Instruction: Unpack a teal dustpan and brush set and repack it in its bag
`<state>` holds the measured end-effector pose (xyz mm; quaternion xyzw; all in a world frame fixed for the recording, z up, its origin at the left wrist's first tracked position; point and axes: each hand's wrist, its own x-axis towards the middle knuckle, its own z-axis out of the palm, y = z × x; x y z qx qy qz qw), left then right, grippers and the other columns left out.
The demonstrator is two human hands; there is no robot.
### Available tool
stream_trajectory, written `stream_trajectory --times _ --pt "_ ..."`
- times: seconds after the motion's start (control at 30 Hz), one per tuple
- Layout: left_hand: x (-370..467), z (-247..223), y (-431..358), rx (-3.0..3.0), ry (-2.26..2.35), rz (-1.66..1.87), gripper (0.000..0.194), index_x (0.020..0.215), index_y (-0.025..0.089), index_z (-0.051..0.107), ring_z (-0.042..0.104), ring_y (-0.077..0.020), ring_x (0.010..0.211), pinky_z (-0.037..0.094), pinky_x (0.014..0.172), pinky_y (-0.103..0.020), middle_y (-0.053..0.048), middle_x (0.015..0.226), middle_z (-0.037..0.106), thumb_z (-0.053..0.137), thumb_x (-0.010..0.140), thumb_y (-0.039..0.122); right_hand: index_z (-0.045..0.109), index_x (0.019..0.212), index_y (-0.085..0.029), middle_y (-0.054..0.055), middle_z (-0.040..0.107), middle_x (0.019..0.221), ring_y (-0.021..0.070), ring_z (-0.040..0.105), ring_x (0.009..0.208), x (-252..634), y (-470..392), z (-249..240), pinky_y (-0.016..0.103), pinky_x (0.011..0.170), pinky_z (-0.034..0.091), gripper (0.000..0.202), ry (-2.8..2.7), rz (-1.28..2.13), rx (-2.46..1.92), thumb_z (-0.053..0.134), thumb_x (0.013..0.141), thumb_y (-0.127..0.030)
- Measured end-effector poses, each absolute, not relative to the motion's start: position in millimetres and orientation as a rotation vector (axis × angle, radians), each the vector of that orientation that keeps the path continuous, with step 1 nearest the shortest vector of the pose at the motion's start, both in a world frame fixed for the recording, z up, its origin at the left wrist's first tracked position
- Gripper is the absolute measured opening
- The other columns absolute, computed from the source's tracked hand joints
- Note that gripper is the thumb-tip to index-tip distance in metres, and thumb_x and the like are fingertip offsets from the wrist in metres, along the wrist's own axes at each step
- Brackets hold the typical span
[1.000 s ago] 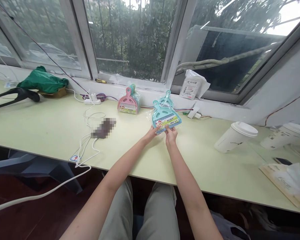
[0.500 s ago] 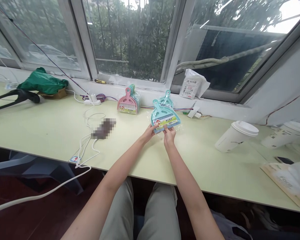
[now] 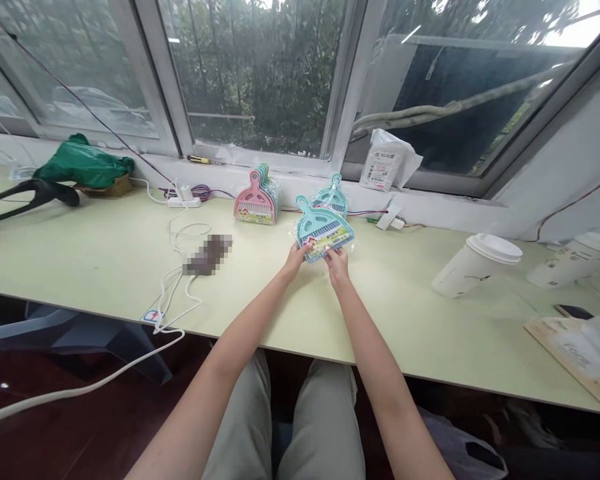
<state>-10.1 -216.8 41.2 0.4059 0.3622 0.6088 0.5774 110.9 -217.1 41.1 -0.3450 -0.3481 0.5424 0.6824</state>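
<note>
A teal mini dustpan and brush set (image 3: 325, 223) in clear wrap is held up over the table, tilted with its handle toward the upper left. My left hand (image 3: 295, 260) pinches its lower left corner. Along the bottom edge, my right hand (image 3: 337, 265) grips it with thumb in front. Another teal dustpan set (image 3: 331, 193) leans upright against the wall just behind, partly covered by the held one. To the left stands a row of several wrapped dustpan sets (image 3: 255, 200), a pink one in front and green ones behind.
Two white paper cups (image 3: 460, 267) and a tissue pack (image 3: 575, 353) are on the right. A white power strip (image 3: 185, 201), loose white cables (image 3: 173, 287) and a blurred-out dark object (image 3: 207, 255) lie left. A green bag (image 3: 83, 163) sits farther left. A white package (image 3: 385, 163) rests on the sill.
The held dustpan set has shifted slightly left, and its handle has tipped further to the left. Both hands keep their grip. The view has moved a little.
</note>
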Motion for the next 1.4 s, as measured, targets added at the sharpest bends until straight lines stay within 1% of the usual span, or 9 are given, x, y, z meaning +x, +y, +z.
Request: stream_trajectory --times 0.13,0.27,0.37,0.47,0.53,0.73,0.87,1.13,1.4 --pt "-10.7 40.5 -217.5 0.994 0.890 1.369 0.047 0.113 0.020 0.052 0.063 -0.0203 0.091 0.054 0.069 -0.031 -0.006 0.112 0.064 0.066 0.070 0.031 0.058 0.096 -0.019 0.003 0.071 0.092 0.0164 0.069 0.085 121.4 -208.0 41.5 0.033 0.079 0.059 0.024 -0.746 1.297 -0.848 0.064 0.073 -0.019" --pt "-22.3 44.1 -213.9 0.943 0.878 1.347 0.056 0.123 0.022 0.043 0.067 -0.0200 0.076 0.055 0.056 -0.030 -0.008 0.112 0.063 0.063 0.070 0.029 0.063 0.084 -0.014 0.007 0.070 0.073 0.0193 0.070 0.076 145.6 -205.6 43.1 0.035 0.074 0.060 0.009 -0.854 1.169 -1.141 0.057 0.079 -0.020" --pt "-40.7 46.4 -208.6 0.916 0.856 1.373 0.060 0.128 0.022 0.039 0.067 -0.0179 0.068 0.052 0.049 -0.025 -0.008 0.108 0.065 0.060 0.072 0.028 0.065 0.102 -0.015 0.011 0.071 0.098 0.0222 0.067 0.098 166.6 -211.4 47.8 0.043 0.090 0.053 0.025 -1.062 0.712 -1.310 0.048 0.083 -0.017" --pt "-57.3 45.6 -204.8 0.861 0.857 1.325 0.058 0.128 0.019 0.043 0.067 -0.0167 0.069 0.052 0.048 -0.023 -0.008 0.101 0.068 0.059 0.072 0.027 0.059 0.122 -0.026 0.004 0.050 0.140 0.0223 0.037 0.136 175.3 -217.6 52.9 0.047 0.113 0.031 0.050 -1.438 0.316 -1.238 0.056 0.075 -0.009" --pt "-62.2 43.3 -203.4 0.840 0.876 1.253 0.053 0.123 0.017 0.049 0.067 -0.0171 0.072 0.052 0.049 -0.022 -0.009 0.097 0.068 0.060 0.071 0.026 0.058 0.124 -0.031 -0.002 0.043 0.146 0.0217 0.026 0.142 173.2 -218.6 54.0 0.047 0.117 0.022 0.060 -1.616 0.291 -1.130 0.064 0.069 -0.007" --pt "-67.3 35.5 -200.5 0.829 0.906 1.104 0.044 0.113 0.014 0.058 0.068 -0.0234 0.083 0.057 0.064 -0.033 -0.013 0.099 0.070 0.059 0.071 0.023 0.075 0.084 -0.029 -0.001 0.067 0.116 0.0250 0.054 0.118 170.6 -209.2 41.8 0.046 0.109 0.035 0.023 -1.532 0.720 -0.981 0.076 0.063 -0.020" --pt "-80.6 36.0 -200.2 0.826 0.986 0.957 0.041 0.111 0.009 0.057 0.069 -0.0264 0.074 0.056 0.061 -0.036 -0.017 0.096 0.070 0.058 0.071 0.021 0.074 0.075 -0.029 -0.002 0.074 0.091 0.0238 0.062 0.099 173.4 -206.5 30.2 0.045 0.102 0.040 0.010 -1.605 0.856 -1.078 0.076 0.065 -0.029" --pt "-75.5 35.0 -201.1 0.976 1.009 0.875 0.042 0.111 0.013 0.056 0.065 -0.0177 0.054 0.049 0.049 -0.026 -0.011 0.088 0.070 0.065 0.072 0.025 0.070 0.081 -0.023 0.006 0.064 0.103 0.0242 0.051 0.104 164.0 -199.9 23.7 0.038 0.087 0.045 0.014 -1.614 0.398 -1.272 0.059 0.080 -0.032" --pt "-74.2 30.7 -200.2 1.099 0.906 0.849 0.049 0.112 0.016 0.055 0.064 -0.0165 0.055 0.051 0.051 -0.027 -0.012 0.091 0.071 0.073 0.069 0.033 0.070 0.077 -0.023 0.004 0.064 0.105 0.0210 0.054 0.103 166.6 -194.9 23.4 0.039 0.099 0.039 0.010 -1.481 0.460 -1.139 0.062 0.076 -0.030"
